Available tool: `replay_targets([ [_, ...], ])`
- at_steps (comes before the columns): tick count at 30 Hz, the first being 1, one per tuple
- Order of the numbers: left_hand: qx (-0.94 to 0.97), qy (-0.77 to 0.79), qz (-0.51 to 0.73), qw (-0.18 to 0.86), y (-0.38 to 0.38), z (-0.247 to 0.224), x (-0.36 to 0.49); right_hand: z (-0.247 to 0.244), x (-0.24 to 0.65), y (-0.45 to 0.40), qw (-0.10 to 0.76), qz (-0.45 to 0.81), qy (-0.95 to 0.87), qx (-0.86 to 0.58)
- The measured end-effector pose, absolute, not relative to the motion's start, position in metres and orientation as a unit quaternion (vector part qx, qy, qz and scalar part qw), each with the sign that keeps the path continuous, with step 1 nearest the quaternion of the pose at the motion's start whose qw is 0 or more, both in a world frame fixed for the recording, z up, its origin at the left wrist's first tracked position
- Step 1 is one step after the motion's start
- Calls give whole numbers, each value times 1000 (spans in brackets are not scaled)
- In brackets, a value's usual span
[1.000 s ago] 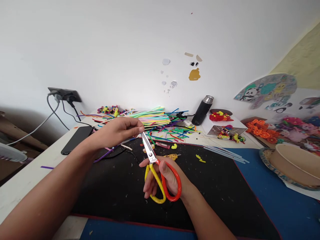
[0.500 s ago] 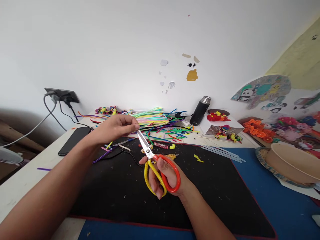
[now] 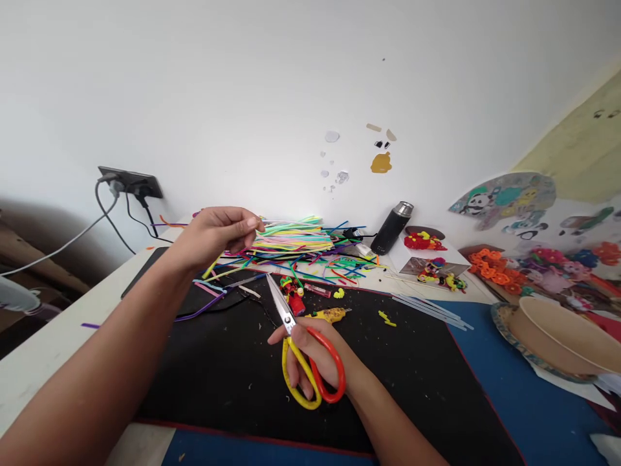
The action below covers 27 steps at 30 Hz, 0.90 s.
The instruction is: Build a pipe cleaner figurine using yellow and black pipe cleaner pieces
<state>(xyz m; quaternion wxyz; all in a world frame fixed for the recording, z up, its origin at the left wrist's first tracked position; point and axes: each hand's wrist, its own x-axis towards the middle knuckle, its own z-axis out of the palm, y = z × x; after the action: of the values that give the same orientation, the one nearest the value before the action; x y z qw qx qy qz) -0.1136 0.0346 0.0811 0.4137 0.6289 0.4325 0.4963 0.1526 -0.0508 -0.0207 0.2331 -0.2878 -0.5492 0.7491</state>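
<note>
My right hand [image 3: 310,353] grips a pair of scissors [image 3: 281,304] with one yellow and one red handle. The blades look closed and point up and to the left over the black mat. My left hand [image 3: 220,236] is raised above the mat's back edge, thumb and fingertips pinched; whatever is between them, if anything, is too small to make out. Behind it lies a pile of coloured pipe cleaners [image 3: 298,239]. Just right of the blades, a small red and green pipe-cleaner figure [image 3: 294,301] lies near a yellow tool [image 3: 332,314].
A black flask [image 3: 392,230] leans by a white box [image 3: 405,259] bearing small figures. Translucent glue sticks [image 3: 431,310] lie at the mat's right edge, near a large bowl [image 3: 563,330]. A phone [image 3: 140,272] is partly behind my left arm; wall plugs [image 3: 129,184] trail cables.
My left hand has lifted away from the scissors' tip, up and to the left. The scissors have dropped a little, uncovering the red and green figure. The view has shifted slightly.
</note>
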Motion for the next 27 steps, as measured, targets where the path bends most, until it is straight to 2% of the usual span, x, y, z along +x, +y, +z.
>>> replay_targets([
  [3, 665, 436, 450, 406, 35, 80, -110, -13, 144, -58, 154, 686, -615, -357],
  [6, 676, 430, 434, 412, 34, 77, -108, -2, 135, -69, 82, 547, -726, -410],
  [9, 686, 427, 425, 407, 35, 74, -106, 8, 126, -76, 24, 395, -813, -427],
  [12, 704, 410, 425, 394, 35, 73, -102, 11, 117, -77, -31, 327, -846, -421],
  [19, 722, 375, 412, 410, 27, 79, -93, 4, 91, -65, -63, 201, -892, -400],
  [27, 711, 355, 420, 439, 27, 75, -92, 18, 64, -53, -104, 126, -917, -365],
])
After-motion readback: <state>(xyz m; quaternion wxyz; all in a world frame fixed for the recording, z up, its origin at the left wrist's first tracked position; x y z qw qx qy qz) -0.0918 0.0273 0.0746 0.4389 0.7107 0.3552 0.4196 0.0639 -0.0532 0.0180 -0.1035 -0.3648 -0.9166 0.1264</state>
